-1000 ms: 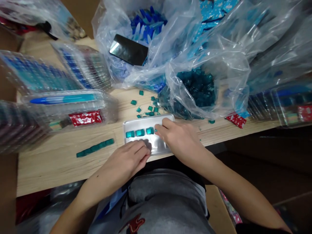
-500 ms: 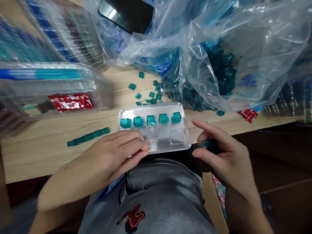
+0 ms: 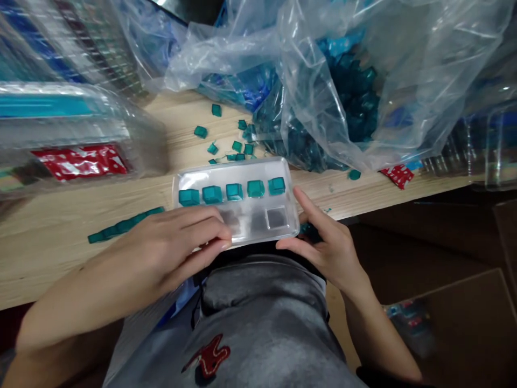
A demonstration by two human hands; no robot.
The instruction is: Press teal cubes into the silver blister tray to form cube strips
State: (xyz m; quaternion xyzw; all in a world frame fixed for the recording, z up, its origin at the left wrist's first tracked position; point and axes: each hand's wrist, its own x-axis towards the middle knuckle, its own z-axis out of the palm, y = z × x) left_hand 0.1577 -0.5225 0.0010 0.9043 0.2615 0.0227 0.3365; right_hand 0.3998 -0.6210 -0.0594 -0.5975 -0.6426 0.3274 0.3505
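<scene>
A clear plastic tray (image 3: 258, 229) lies at the table's front edge, slightly tilted in view. Teal translucent cubes (image 3: 256, 188) sit in a row along its far half, and an empty square recess shows at the near right. My left hand (image 3: 189, 231) is closed on the tray's near-left edge, fingertips pinching the rim and covering that corner. At the right end of the tray is my right hand (image 3: 327, 242), index finger and thumb spread beside the corner. Dark teal pieces (image 3: 310, 231) are tucked in its palm, partly hidden by the fingers.
Loose teal cubes (image 3: 201, 132) are scattered behind the tray. A joined teal strip (image 3: 121, 225) lies left, partly behind my left forearm. A big clear bag (image 3: 315, 102) of teal pieces stands behind. On the left is a clear plastic box (image 3: 141, 145) with a red packet (image 3: 83, 161).
My right hand has moved left, from apart from the tray to its right end, keeping the teal pieces in its palm. The view has shifted; my left hand stays on the tray.
</scene>
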